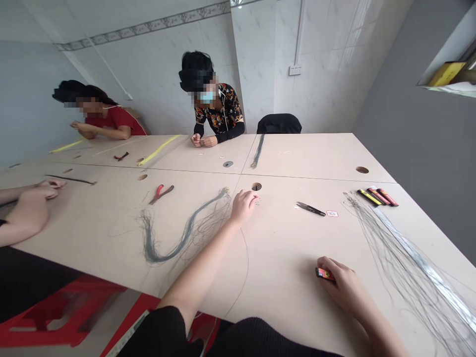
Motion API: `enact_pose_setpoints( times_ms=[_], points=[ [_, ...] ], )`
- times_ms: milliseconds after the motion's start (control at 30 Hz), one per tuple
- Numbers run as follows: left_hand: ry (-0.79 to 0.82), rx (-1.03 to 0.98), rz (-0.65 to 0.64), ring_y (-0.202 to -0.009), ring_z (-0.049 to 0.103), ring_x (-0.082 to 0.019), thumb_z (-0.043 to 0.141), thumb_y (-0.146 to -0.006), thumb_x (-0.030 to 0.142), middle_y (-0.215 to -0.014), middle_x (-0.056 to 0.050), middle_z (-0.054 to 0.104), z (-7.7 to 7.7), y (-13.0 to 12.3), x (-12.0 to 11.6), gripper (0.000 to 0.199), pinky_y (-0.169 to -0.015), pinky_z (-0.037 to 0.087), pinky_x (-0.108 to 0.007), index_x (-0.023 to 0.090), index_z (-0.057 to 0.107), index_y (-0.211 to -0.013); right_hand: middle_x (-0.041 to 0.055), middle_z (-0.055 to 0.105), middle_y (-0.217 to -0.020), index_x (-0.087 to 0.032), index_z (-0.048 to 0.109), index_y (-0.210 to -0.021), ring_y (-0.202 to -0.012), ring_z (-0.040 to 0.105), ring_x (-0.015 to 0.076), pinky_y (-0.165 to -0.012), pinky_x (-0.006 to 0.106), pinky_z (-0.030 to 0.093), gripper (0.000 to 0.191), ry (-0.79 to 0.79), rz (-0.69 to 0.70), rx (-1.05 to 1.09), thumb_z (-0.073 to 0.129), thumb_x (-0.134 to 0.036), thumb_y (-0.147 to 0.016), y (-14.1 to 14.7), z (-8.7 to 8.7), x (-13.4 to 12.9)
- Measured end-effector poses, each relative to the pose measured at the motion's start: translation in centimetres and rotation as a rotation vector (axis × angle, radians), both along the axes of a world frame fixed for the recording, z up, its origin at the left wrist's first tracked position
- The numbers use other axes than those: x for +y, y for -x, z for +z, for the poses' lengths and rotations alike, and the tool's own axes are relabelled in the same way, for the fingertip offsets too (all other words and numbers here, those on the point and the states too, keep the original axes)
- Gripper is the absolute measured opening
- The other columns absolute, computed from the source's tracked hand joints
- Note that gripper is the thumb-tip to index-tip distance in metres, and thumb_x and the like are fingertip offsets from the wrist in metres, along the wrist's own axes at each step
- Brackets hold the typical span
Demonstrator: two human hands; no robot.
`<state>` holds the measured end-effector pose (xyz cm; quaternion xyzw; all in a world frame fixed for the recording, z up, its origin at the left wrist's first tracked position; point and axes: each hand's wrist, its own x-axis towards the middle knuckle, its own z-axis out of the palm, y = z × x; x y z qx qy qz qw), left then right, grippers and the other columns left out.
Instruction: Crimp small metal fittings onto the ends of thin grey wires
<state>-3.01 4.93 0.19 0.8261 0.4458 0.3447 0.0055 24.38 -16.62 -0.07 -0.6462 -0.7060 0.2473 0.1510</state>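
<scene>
My left hand [244,207] reaches to the middle of the table, its fingers bent together beside a round hole [256,187]. Tiny bits [258,202] lie by the fingertips; whatever is pinched there is too small to make out. A thin thread [247,258] curves from below this hand toward the near edge. To its left lies a bundle of grey-green threads [188,230] with small metal ends [225,191]. My right hand [344,282], resting on the table at the right, is closed around a red lighter [326,274].
Black thread snips [311,208] and a small label [332,213] lie ahead of my right hand. Several lighters [377,196] and loose threads [386,243] with a silvery strip [420,258] are at right. Red-handled pliers [161,194] lie left. Co-workers sit opposite; another person's arms [31,208] rest at left.
</scene>
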Motion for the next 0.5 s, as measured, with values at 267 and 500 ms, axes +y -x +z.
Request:
enact_pose_setpoints(
  times_ms=[267,500],
  points=[
    [0.184,-0.085,-0.079,-0.085,0.06,-0.016,0.049,-0.085,0.007,-0.085,-0.002,0.065,-0.1,-2.0,-0.8,0.016,-0.076,0.047,-0.026,0.021,0.056,-0.083,0.0013,0.057,-0.071,-0.02,0.052,-0.081,-0.059,0.048,0.0141,-0.057,0.024,0.034,0.014,-0.002,-0.01,0.115,0.039,-0.023,-0.084,1.6,3.1,-0.4],
    [0.226,-0.228,-0.129,-0.082,0.06,-0.014,0.051,-0.087,0.012,-0.083,-0.001,0.065,-1.3,-4.4,-2.7,0.01,-0.074,0.047,-0.025,0.02,0.055,-0.082,0.0012,0.053,-0.067,-0.018,0.053,-0.073,-0.063,0.046,0.0137,-0.059,0.026,0.036,0.023,-0.208,-0.107,0.455,0.045,-0.036,-0.083,2.8,3.1,8.2]
  ],
)
